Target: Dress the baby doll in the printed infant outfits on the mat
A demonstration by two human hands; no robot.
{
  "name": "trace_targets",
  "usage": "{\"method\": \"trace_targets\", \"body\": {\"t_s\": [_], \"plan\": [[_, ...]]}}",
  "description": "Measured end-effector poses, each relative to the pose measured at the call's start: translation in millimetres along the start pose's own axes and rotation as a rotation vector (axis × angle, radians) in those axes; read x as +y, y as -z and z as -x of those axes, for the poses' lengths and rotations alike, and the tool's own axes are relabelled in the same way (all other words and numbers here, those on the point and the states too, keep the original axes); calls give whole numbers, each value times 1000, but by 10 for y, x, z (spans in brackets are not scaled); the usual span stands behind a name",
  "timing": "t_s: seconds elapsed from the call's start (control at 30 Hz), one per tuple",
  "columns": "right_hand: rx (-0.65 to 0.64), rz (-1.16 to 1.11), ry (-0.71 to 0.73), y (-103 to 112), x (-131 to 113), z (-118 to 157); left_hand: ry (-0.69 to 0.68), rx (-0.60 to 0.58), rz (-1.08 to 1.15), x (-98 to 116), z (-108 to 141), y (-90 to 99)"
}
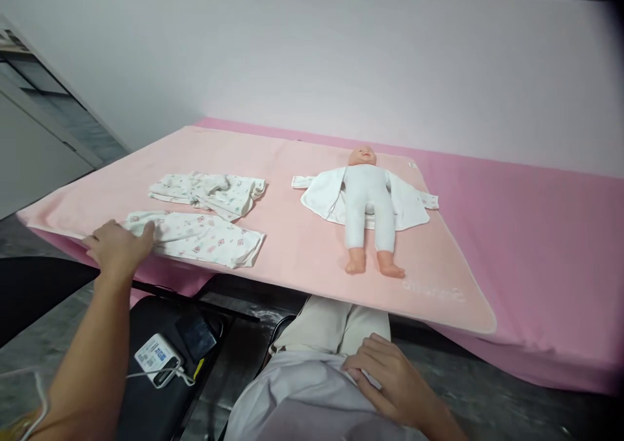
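Observation:
My left hand [117, 244] rests at the table's front left edge with thumb and fingers apart. It touches or overlaps the left end of a pair of white baby pants with a pink print [207, 238]; the exact contact is hidden. Just behind them lies a white printed baby garment [209, 190], loosely folded. My right hand [380, 376] lies over my lap, fingers loosely bent and nothing seen in it. A baby doll [368, 200] lies on its back to the right, its body white and its feet bare. Under it a white baby shirt [319, 190] is spread open, sleeves out.
A peach mat [292, 259] covers much of the pink-draped table [546, 252]. A white partition [341, 64] stands behind. Below left, a black chair [141, 317] holds a white power bank [158, 360] with a cable and a dark phone-like slab [195, 334].

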State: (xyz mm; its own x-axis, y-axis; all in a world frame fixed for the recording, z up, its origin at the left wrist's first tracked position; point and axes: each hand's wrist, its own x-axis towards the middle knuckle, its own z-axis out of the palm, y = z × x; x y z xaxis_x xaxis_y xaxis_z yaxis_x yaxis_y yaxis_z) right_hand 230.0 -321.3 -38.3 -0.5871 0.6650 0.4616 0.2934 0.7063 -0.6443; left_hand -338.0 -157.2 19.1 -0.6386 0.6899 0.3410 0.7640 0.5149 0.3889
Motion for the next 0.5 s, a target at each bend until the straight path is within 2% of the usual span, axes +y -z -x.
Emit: {"method": "trace_targets", "body": {"t_s": [0.03,0.1,0.2,0.3,0.37,0.43,0.5], "plan": [[4,2,-16,-110,-41,16,76,-63,-90,-163,-49,18],[-32,30,-48,-265,-134,30,180,-123,-164,-355,-125,39],[-53,46,-94,-417,-258,40,205,-139,-45,-390,-169,43],[13,19,-99,-604,-311,49,236,-113,203,-259,-115,59],[3,2,-94,-752,-310,70,244,-44,345,-106,-34,110],[-24,-14,-89,-868,-296,100,208,54,452,113,82,220],[-5,-35,-91,-883,-295,100,98,143,569,416,257,399]]}}
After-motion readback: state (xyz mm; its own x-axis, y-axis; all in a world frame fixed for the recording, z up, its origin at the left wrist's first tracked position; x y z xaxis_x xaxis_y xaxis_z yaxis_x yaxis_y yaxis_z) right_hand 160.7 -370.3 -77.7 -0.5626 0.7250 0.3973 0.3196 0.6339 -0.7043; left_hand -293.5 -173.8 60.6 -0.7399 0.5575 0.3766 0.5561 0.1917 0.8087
